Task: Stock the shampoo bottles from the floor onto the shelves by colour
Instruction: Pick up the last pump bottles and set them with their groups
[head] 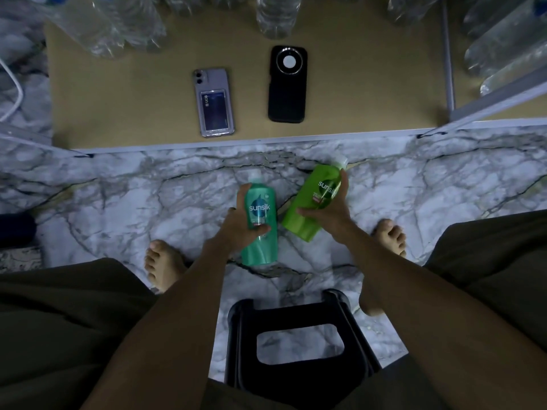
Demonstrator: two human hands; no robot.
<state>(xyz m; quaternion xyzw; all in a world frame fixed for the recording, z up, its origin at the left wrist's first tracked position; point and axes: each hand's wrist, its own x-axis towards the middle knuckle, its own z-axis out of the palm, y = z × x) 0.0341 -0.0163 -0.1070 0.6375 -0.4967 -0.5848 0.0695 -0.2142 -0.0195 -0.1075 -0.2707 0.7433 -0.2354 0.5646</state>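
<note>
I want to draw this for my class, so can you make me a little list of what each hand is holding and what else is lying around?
left hand: grips the teal shampoo bottle
right hand: grips the green shampoo bottle, tilted
floor: grey marble pattern, under both bottles
shelf board: brown, low
on the shelf: purple phone, black phone, both face down
back of shelf: clear water bottles
near the legs: black stool

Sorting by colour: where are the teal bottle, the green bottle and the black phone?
teal shampoo bottle [260, 250], head view, lower body.
green shampoo bottle [307, 199], head view, mid body.
black phone [286, 96], head view, back cover.
</note>
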